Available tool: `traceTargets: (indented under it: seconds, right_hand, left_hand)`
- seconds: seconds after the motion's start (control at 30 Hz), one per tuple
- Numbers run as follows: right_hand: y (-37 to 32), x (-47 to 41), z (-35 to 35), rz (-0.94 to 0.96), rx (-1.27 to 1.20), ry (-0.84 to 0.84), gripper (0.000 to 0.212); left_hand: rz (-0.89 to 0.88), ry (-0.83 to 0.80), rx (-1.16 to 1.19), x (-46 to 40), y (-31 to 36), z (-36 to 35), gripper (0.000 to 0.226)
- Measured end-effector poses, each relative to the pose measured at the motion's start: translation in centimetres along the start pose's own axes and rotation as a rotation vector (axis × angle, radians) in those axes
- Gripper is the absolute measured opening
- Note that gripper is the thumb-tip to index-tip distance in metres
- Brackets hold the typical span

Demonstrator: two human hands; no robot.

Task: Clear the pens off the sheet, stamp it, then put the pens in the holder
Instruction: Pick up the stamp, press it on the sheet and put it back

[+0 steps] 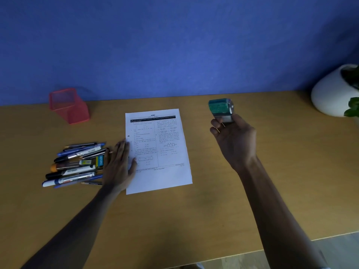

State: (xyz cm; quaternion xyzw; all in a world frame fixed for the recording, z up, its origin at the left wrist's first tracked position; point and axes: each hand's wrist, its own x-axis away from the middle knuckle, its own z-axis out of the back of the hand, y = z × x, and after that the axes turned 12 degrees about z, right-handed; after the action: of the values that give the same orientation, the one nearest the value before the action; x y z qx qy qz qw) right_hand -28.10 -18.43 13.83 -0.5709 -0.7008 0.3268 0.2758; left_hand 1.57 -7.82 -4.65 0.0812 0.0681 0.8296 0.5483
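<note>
A printed sheet (158, 150) lies mid-worktop, clear of pens; the left hand (119, 164) rests flat, fingers spread, pinning its left edge; the right hand (234, 139) holds a green self-inking stamp (221, 109) aloft toward the worktop's right side, fingers clasped round its body. The paper looks light and prone to sliding, so pinning helps. The pens (76, 165) lie heaped near the left edge; the red mesh holder (68, 105), at the back left, appears empty.
</note>
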Motion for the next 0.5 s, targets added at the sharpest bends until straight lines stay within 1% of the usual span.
traceTargets:
  seconds: [0.07,0.17,0.2,0.33,0.4,0.5]
  right_hand:
    - [-0.3,0.8,-0.9,-0.006,-0.091,-0.006,0.031]
    - [-0.8,2.3,-2.2,-0.017,-0.181,-0.039,0.038]
    - [-1.0,2.8,-2.5,-0.024,-0.199,-0.054,0.037]
    - [-1.8,4.3,-3.9,-0.052,-0.253,-0.102,0.02]
    - [-2.0,4.9,-4.3,-0.064,-0.279,-0.118,0.018]
    - [-2.1,5.5,-4.9,-0.079,-0.316,-0.143,0.022]
  left_hand:
    - [-0.004,0.0,0.003,0.2,-0.1,0.0,0.071]
    - [-0.007,0.002,-0.01,0.4,-0.2,0.1,0.071]
    - [-0.008,-0.001,-0.013,0.4,-0.2,0.0,0.071]
    - [-0.01,-0.008,-0.01,0.3,-0.3,-0.3,0.072]
    - [-0.01,-0.005,-0.011,0.3,-0.3,-0.3,0.072]
    - [-0.011,0.0,-0.009,0.4,-0.4,-0.5,0.072]
